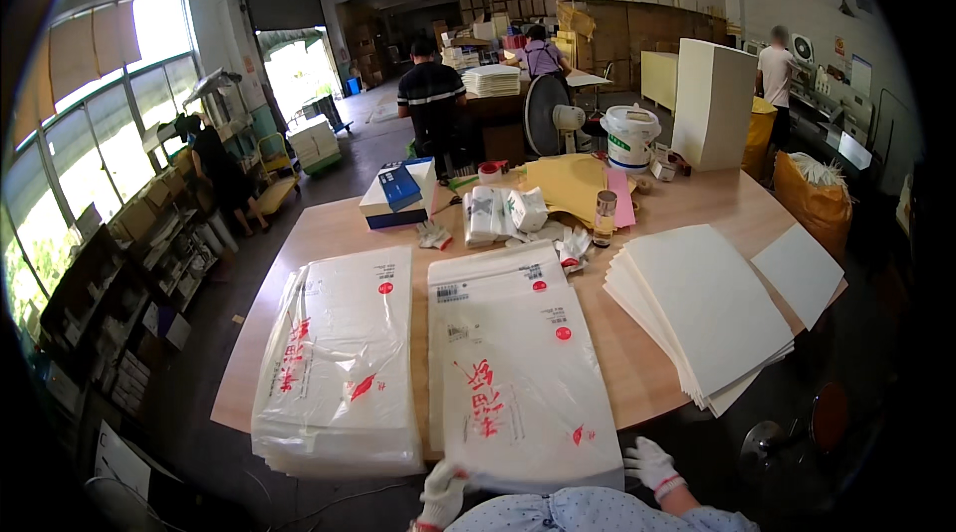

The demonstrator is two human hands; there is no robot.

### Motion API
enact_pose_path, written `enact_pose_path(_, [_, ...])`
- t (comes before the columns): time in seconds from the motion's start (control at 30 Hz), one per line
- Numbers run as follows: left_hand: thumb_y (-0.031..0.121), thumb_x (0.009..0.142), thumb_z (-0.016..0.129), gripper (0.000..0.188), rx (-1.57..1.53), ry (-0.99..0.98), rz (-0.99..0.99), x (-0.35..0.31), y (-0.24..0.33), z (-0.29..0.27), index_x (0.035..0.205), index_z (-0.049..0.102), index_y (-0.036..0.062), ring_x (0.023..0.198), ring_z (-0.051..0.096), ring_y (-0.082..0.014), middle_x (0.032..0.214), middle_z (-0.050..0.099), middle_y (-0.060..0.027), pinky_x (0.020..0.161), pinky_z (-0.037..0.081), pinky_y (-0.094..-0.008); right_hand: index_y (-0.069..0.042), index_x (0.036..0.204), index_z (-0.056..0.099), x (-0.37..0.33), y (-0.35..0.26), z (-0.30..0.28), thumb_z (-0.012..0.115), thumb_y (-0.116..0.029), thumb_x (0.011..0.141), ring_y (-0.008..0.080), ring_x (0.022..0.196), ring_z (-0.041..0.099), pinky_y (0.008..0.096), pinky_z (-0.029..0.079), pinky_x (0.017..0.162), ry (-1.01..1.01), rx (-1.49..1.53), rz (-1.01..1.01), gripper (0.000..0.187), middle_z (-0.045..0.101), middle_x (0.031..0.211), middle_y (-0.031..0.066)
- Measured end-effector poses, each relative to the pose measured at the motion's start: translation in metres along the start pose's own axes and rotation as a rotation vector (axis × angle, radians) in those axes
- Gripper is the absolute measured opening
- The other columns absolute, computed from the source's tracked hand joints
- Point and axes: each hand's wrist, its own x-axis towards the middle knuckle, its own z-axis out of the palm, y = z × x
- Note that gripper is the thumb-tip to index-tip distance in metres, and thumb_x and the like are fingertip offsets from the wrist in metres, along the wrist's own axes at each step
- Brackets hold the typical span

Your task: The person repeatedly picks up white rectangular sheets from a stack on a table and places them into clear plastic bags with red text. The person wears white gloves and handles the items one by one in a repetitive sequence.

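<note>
I am looking down at a round wooden table point(637, 373), and my landmark is the middle stack of printed plastic bags point(513, 373) lying flat on it, white with red markings. My left hand point(441, 494), in a white glove, is gripping the near edge of this stack, fingers curled onto the topmost bag. My right hand point(652, 465), also gloved, is resting just right of the stack's near corner; I cannot tell whether its fingers are together or apart.

Left of the middle stack, a second stack of bags point(339, 373) is sitting in a clear plastic wrapper, overhanging the table's near edge. Right of it, a pile of plain cream sheets point(707, 308) is fanning slightly, with a single white sheet point(800, 271) beyond.

Behind the middle stack, a white box point(383, 206) is carrying a blue box point(400, 185) on top; what is inside them is hidden. Folded white bundles point(503, 213), spare gloves point(574, 245) and a small clear bottle point(604, 218) holding yellowish liquid are lying near yellow sheets point(573, 184). Further back, a white lidded bucket point(630, 137) is standing closed, its contents unseen, beside a tall upright cream block point(713, 104).

My own arms are mostly cut off by the lower edge. Other people working in the distance are small and hard to make out.
</note>
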Motion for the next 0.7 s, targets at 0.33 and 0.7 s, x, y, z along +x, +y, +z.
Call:
enact_pose_path(0.33, [0.014, 0.089, 0.048, 0.008, -0.735, 0.935, 0.337, 0.072, 0.091, -0.148, 0.082, 0.049, 0.0106, 0.074, 0.046, -0.0079, 0.082, 0.048, 0.0030, 0.069, 0.042, -0.0239, -0.006, 0.123, 0.049, 0.052, 0.068, 0.270, 0.054, -0.029, 0.091, 0.0153, 0.094, 0.055, 0.0340, 0.047, 0.080, -0.537, -0.468, -0.158, 0.040, 0.056, 0.109, 0.0042])
enact_pose_path(0.7, [0.025, 0.088, 0.045, 0.035, -0.776, 1.223, -0.390, -0.061, -0.262, -0.294, 0.116, 0.046, 0.0034, 0.098, 0.050, -0.0223, 0.112, 0.050, -0.0105, 0.088, 0.039, -0.0359, -0.005, 0.099, 0.056, 0.066, 0.190, 0.323, 0.050, -0.030, 0.093, 0.0143, 0.068, 0.062, 0.0292, 0.053, 0.062, -0.798, -0.890, 0.139, 0.026, 0.062, 0.077, 0.0049])
